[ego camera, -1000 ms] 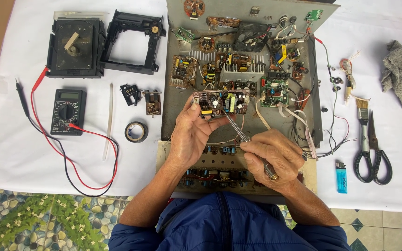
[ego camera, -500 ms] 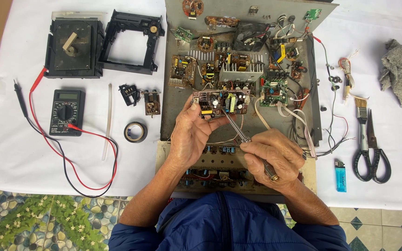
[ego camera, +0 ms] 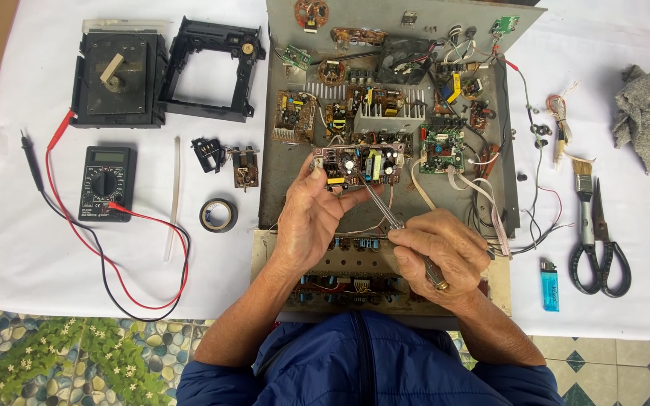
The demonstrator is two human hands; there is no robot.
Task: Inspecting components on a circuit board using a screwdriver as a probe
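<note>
The right hand (ego camera: pixel 438 256) is closed around a thin metal tool (ego camera: pixel 381 207). The long axis of the tool runs up and to the left, and its tip reaches the small circuit board (ego camera: pixel 359 165). The left hand (ego camera: pixel 314 218) pinches this board at its lower left edge, above the grey metal chassis (ego camera: pixel 272 150). So the left hand is nearer to the board. Compared with the earlier frames, both hands and the board are in nearly the same position.

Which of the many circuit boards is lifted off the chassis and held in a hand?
The small brown board with the yellow component, gripped by the left hand; the others stay fixed in the grey chassis.
</note>
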